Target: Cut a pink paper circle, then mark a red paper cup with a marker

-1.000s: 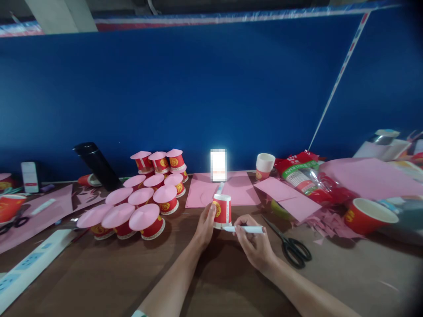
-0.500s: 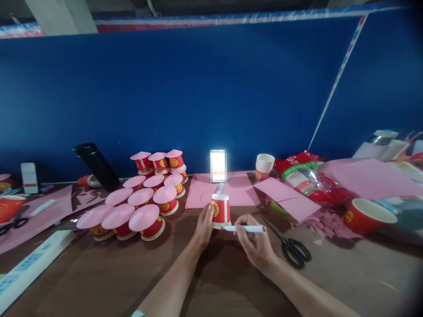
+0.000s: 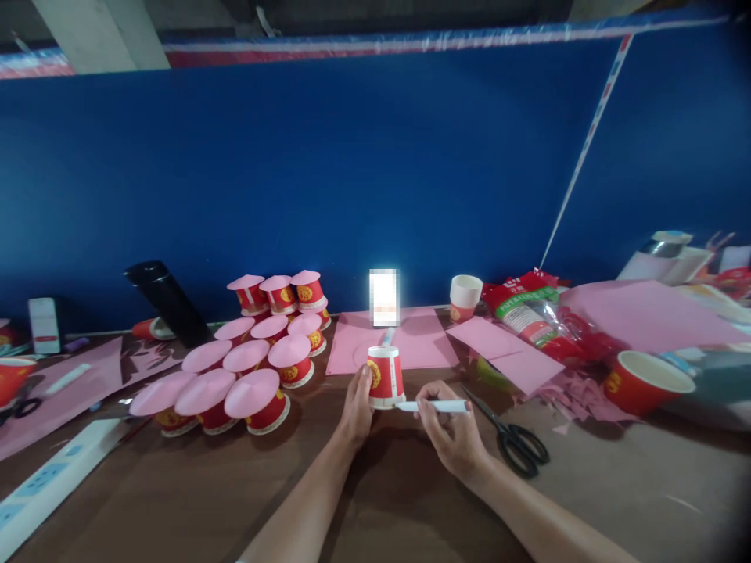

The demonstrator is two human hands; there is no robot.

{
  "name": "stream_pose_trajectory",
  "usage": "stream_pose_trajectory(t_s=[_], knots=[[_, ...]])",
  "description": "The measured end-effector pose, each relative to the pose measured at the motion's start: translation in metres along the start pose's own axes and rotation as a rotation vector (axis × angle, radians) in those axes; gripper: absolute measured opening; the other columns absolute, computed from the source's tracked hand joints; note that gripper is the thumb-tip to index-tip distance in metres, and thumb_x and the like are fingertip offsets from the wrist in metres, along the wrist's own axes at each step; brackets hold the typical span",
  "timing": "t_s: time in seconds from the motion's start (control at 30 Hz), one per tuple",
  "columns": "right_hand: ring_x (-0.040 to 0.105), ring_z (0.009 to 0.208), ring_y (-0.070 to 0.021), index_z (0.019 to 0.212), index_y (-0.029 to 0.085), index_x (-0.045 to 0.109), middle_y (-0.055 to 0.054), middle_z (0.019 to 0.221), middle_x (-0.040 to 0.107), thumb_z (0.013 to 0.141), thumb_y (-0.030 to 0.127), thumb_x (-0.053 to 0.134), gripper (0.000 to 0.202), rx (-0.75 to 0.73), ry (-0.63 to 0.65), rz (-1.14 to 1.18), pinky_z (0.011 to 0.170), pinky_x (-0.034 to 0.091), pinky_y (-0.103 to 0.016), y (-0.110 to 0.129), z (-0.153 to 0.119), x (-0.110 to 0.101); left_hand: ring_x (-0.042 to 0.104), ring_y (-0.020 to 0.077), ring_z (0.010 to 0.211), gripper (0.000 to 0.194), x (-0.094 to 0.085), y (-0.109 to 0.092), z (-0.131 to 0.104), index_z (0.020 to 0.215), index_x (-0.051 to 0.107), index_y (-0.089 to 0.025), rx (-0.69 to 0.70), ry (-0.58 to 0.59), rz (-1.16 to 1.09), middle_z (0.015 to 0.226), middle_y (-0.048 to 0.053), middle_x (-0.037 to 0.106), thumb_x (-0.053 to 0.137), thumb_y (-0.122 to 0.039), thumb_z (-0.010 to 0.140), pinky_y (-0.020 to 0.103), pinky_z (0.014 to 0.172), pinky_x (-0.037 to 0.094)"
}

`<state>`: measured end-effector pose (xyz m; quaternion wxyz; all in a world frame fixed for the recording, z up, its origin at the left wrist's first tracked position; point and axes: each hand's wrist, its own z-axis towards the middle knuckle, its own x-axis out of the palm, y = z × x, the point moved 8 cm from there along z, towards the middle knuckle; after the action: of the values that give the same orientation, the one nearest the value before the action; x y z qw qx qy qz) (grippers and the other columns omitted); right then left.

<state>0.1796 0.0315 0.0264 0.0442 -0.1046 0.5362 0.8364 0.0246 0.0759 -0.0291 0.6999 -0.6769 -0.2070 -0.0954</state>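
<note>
My left hand (image 3: 356, 408) grips a red paper cup (image 3: 385, 377) from its left side. The cup is upside down, its white bottom on top and its rim toward the table. In my right hand (image 3: 449, 428) is a white marker (image 3: 443, 407), held like a pen and pointing left. The marker's tip touches or nearly touches the cup near its rim. To the left stand several upturned red cups (image 3: 267, 408) with pink paper cones (image 3: 252, 391) on them. Behind the held cup lie pink paper sheets (image 3: 425, 344).
Black scissors (image 3: 522, 446) lie right of my right hand, near pink scraps (image 3: 592, 403) and a red paper cup (image 3: 639, 391). A bag of paper cups (image 3: 528, 309) is behind. At left are a power strip (image 3: 52, 481) and a black flask (image 3: 167, 301).
The view has shifted slightly, so most things sit a little further left. My left hand and the cup have moved slightly left in view; the marker stays at the cup's rim.
</note>
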Motion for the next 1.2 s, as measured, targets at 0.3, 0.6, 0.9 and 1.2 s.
stream_pose_trajectory(t_s=[0.3,0.6,0.9,1.2], knots=[[0.040,0.047,-0.0080,0.076,0.018,0.048,0.001,0.062,0.049,0.084,0.027,0.046,0.013,-0.010,-0.007,-0.005,0.041,0.031,-0.018,0.001,0.001,-0.002,0.052,0.0131,0.067,0.039,0.001,-0.001,0.002,0.085,0.056,-0.015,0.044,0.010,-0.047,0.075,0.001,0.057,0.051,-0.053,0.074,0.024,0.060,0.042],[0.042,0.048,-0.0087,0.075,0.018,0.047,0.001,0.061,0.050,0.084,0.029,0.046,0.014,-0.011,-0.042,-0.039,0.042,0.033,-0.018,-0.004,0.002,-0.005,0.056,0.0138,0.073,0.037,0.004,-0.001,0.002,0.090,0.055,-0.015,0.025,0.052,-0.149,0.084,0.003,0.061,0.052,-0.049,0.075,0.027,0.068,0.044],[0.042,0.047,-0.0087,0.075,0.018,0.048,0.000,0.061,0.050,0.084,0.026,0.045,0.013,-0.032,-0.058,-0.077,0.039,0.033,-0.018,-0.001,0.003,-0.008,0.058,0.0184,0.089,0.043,0.002,0.000,0.003,0.098,0.056,-0.015,0.003,0.032,-0.167,0.095,0.006,0.063,0.055,-0.050,0.073,0.031,0.078,0.044],[0.046,0.050,-0.0098,0.073,0.018,0.048,0.000,0.061,0.052,0.084,0.026,0.045,0.014,-0.051,-0.068,-0.152,0.044,0.037,-0.019,0.005,0.005,-0.011,0.059,0.0197,0.088,0.039,0.005,0.000,0.002,0.095,0.056,-0.013,-0.016,0.055,-0.199,0.093,0.009,0.064,0.052,-0.047,0.076,0.031,0.076,0.045]])
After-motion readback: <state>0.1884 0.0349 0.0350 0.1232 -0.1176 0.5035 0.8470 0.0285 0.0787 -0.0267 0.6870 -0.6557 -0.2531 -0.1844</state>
